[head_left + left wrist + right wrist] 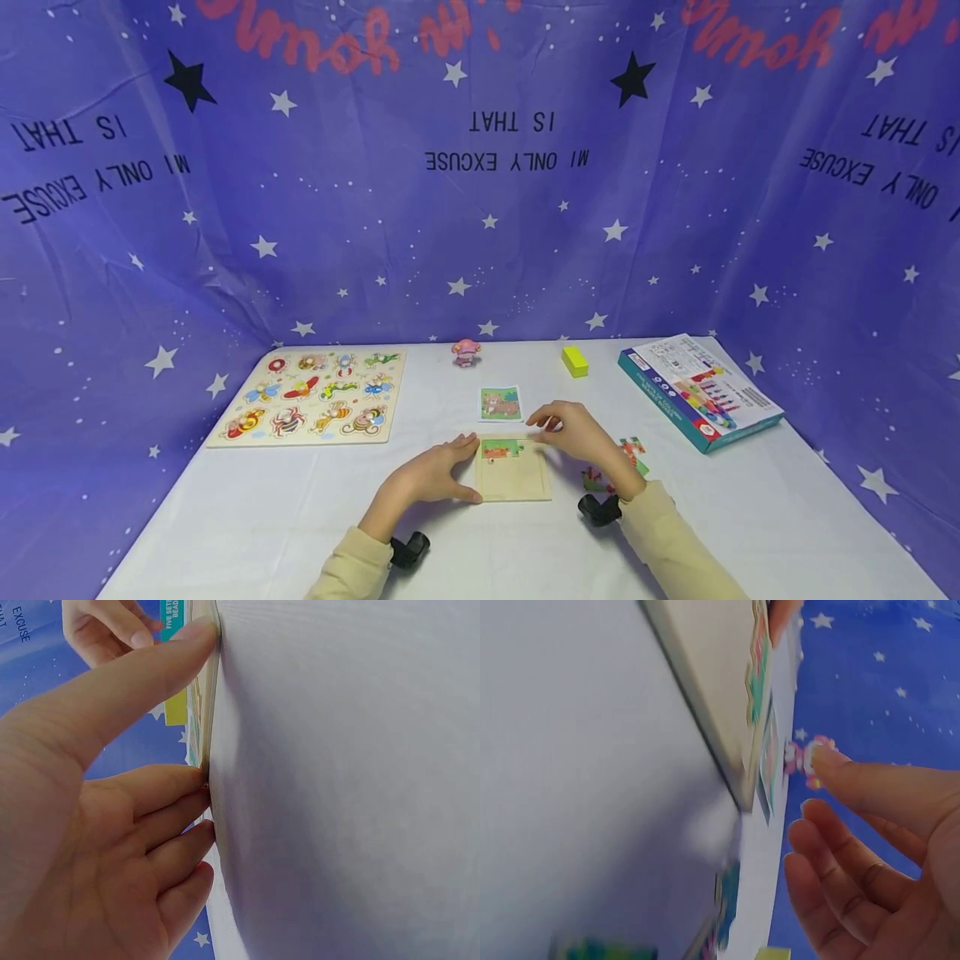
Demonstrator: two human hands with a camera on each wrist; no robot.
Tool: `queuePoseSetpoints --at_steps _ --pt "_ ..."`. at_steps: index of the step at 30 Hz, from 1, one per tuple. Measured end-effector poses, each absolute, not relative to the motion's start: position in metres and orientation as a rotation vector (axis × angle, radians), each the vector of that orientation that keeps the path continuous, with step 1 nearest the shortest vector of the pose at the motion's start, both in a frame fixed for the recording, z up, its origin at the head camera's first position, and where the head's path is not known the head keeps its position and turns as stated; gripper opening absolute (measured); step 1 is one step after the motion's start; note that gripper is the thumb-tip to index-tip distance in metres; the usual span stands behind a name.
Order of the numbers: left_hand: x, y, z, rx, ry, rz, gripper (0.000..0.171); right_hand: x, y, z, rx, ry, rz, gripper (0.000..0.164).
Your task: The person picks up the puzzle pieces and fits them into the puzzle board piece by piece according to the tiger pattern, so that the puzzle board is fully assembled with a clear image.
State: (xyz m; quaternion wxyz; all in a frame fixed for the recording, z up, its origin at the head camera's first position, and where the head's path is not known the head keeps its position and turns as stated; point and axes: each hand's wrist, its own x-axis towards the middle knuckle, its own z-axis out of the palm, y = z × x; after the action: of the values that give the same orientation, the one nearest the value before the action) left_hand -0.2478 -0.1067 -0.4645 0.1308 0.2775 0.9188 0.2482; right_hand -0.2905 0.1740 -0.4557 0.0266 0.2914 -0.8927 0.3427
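Note:
A square wooden puzzle board [513, 483] lies on the white table, with joined picture pieces [501, 449] in its upper left part. My left hand [435, 473] rests along the board's left edge, thumb at the near corner and fingertips toward the far one. Above the board's far right corner hovers my right hand [573, 432]; in the right wrist view its thumb [855, 776] and fingers stand apart with nothing between them. Just beyond the board is a picture card [500, 404] of a brown animal. Loose jigsaw pieces [633, 450] lie partly hidden beneath the right forearm.
An insect puzzle board [315, 396] lies at the left. A pink toy figure [466, 353] and a yellow block [574, 362] stand near the back edge. At the right is a teal and white box [701, 392]. Purple star-printed cloth [480, 225] encloses the table's back and sides.

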Motion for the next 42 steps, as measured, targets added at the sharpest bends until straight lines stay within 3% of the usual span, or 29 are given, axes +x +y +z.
queuePoseSetpoints --at_steps 15,32,42 --pt "-0.247 -0.106 -0.465 0.806 2.679 0.715 0.092 -0.294 0.202 -0.464 0.632 -2.944 0.977 0.035" --pt "-0.246 -0.106 -0.464 0.805 2.677 0.719 0.091 -0.297 0.202 -0.47 0.467 -2.967 0.972 0.026" --pt "-0.246 -0.106 -0.464 0.813 2.682 0.71 0.091 -0.297 0.205 -0.468 0.546 -2.895 1.021 0.014"
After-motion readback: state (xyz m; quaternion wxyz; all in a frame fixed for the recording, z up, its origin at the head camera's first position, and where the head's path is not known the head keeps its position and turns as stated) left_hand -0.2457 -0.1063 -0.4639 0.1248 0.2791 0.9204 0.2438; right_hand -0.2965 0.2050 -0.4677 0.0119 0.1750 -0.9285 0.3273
